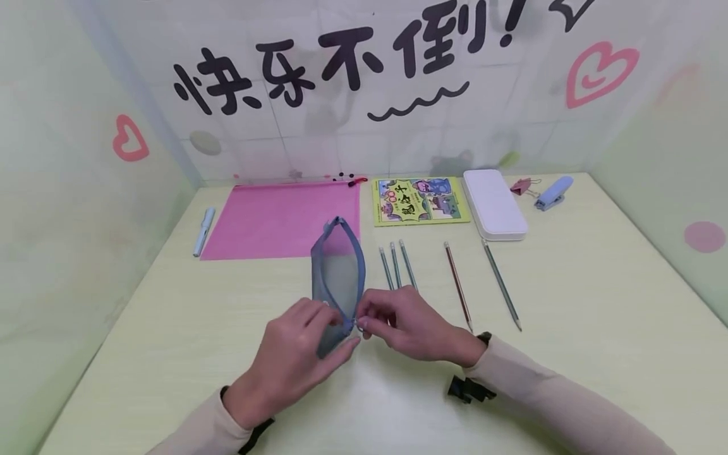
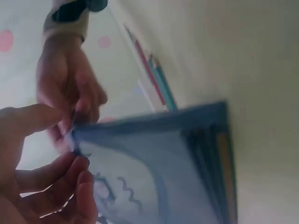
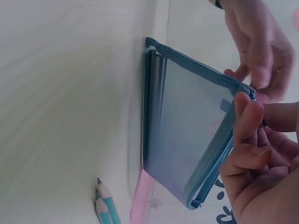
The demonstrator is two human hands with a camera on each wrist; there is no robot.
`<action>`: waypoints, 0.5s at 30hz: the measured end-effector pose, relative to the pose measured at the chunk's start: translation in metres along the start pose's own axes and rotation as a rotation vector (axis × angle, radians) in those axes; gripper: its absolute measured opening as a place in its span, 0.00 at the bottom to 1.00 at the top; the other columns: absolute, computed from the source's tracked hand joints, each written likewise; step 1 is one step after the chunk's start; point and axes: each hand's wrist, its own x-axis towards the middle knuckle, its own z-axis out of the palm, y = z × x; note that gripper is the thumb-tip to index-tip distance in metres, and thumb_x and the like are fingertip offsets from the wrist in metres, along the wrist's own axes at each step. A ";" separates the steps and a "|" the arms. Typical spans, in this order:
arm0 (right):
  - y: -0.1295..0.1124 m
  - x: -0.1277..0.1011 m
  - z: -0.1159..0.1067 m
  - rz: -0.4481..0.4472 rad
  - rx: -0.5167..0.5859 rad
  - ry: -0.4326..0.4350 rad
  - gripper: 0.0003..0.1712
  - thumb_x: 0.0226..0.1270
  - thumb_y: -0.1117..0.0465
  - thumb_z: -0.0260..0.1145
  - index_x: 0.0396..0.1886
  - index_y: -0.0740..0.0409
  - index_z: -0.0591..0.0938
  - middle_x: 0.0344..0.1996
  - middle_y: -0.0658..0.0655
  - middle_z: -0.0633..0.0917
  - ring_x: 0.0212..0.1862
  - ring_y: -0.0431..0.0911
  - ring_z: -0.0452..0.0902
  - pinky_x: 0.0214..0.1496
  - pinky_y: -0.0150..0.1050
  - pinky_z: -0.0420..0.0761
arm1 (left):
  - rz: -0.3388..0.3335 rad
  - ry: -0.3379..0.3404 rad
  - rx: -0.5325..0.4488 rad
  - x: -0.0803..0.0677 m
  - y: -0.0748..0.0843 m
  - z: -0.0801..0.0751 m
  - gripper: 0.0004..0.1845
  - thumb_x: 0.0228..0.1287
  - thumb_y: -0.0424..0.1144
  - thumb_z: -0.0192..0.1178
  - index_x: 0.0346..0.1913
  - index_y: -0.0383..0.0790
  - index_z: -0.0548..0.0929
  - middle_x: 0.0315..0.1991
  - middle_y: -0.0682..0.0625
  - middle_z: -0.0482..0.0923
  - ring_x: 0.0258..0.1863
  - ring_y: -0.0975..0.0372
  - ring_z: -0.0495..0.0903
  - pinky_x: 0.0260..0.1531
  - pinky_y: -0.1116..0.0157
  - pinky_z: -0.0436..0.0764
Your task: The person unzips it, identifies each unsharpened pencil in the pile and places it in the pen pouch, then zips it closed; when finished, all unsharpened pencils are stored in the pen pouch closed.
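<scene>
blue mesh, both hands at the near end

blue mesh zip pouch [image 1: 337, 272] stands on the pale yellow-green table [image 1: 569, 303], its long axis running straight away from me toward the pink mesh document bag [image 1: 281, 218]. my left hand [image 1: 296, 360] pinches the near corner of the fabric; my right hand [image 1: 406, 325] pinches the small zipper pull right beside it. the open mouth stretches away from both grips. three teal pencils [image 1: 396, 265] lie just right of the pouch.

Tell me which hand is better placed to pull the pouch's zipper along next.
Probably the right hand: its fingertips pinch the zipper end of the blue mesh pouch, while the left hand grips the pouch body.
</scene>
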 end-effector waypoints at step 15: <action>-0.005 0.010 -0.006 -0.146 -0.192 0.024 0.04 0.68 0.67 0.67 0.36 0.57 0.88 0.26 0.50 0.88 0.26 0.28 0.71 0.29 0.23 0.74 | 0.105 0.085 0.130 -0.004 0.013 -0.001 0.11 0.45 0.34 0.74 0.30 0.39 0.82 0.25 0.51 0.81 0.24 0.63 0.80 0.23 0.66 0.80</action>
